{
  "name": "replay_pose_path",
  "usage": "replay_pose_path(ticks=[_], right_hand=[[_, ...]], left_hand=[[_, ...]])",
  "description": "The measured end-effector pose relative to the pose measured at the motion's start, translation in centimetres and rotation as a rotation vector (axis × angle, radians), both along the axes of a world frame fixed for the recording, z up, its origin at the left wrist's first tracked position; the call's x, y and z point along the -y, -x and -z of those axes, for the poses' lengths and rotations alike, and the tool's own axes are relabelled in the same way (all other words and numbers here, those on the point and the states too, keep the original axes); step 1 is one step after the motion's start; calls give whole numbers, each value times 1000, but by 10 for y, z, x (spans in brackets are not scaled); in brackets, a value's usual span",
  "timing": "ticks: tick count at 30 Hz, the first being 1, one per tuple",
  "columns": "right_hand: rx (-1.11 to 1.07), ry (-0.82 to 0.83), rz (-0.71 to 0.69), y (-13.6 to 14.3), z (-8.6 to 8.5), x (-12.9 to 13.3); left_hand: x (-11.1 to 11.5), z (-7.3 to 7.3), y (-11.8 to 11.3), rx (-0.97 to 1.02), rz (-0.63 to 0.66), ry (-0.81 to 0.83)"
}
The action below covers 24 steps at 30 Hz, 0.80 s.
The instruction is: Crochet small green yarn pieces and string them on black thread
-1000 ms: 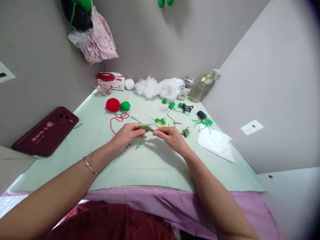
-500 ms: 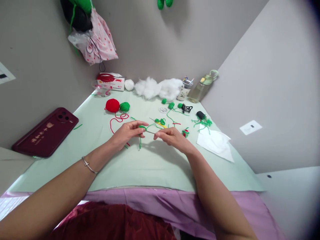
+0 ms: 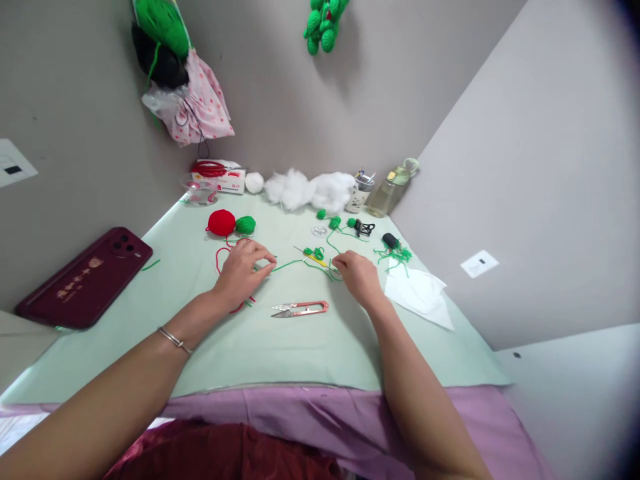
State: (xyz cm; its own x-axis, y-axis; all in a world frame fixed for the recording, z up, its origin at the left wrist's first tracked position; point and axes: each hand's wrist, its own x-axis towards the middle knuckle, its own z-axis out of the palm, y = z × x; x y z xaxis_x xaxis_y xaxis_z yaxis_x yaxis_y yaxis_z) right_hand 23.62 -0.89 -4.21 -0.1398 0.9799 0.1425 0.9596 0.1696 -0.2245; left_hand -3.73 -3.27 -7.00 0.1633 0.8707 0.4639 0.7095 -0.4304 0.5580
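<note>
Thumb and fingertips of my left hand (image 3: pixel 245 270) pinch the end of a thin green yarn strand (image 3: pixel 289 265), which stretches rightward just over the table. My right hand (image 3: pixel 356 275) is closed at the fingertips; what they hold is too small to make out, with green yarn ends beside them. Between the hands lie a yellow-handled crochet hook (image 3: pixel 320 261) and a small looped green yarn piece (image 3: pixel 314 253). Nearer me, thread snips (image 3: pixel 304 309) with orange handles rest on the table, blades pointing left.
Red yarn ball (image 3: pixel 221 223) and green yarn ball (image 3: pixel 245 225) sit behind my left hand. White stuffing (image 3: pixel 310 192), a pen cup (image 3: pixel 360 195) and a bottle (image 3: pixel 391 189) line the back. White sheets (image 3: pixel 417 297) lie right; a dark red phone-shaped object (image 3: pixel 85 277) lies left.
My hands have moved apart, the right one rightward. The green piece and thin metal tool between them are no longer seen there. Thread snips now show on the table. The view has tilted up slightly.
</note>
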Motion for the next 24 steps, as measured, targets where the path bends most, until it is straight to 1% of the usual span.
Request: replay_pose_path(ticks=[2,4,6,9,13,15,17,19,21,22,23,24], right_hand=[[38,-8,9,1,3,-3],[74,-10,-21,6,8,-7],[108,-16,-90,16,12,-11],[162,-32,-220,35,16,-20],[195,-54,-332,53,18,-33],[174,-65,-350,56,18,-36],[130,-77,-347,53,16,-35],[63,-89,-333,45,10,-30],[-13,-96,-320,34,3,-23],[-103,-84,-319,28,-1,-20],[-240,-58,-323,22,-4,-17],[-432,-17,-329,16,-7,-14]], left_hand=[[0,3,-1,-104,15,3],[-2,5,0,-164,-6,6],[-4,8,2,-209,-22,25],[-8,12,6,-260,2,79],[-12,16,8,-241,48,105],[-12,14,8,-179,63,122],[-10,10,7,-67,66,161],[-7,5,5,109,91,241],[-5,1,3,315,155,331],[-4,-1,1,408,190,369],[-4,-2,0,486,221,398],[-3,-3,-1,549,244,421]])
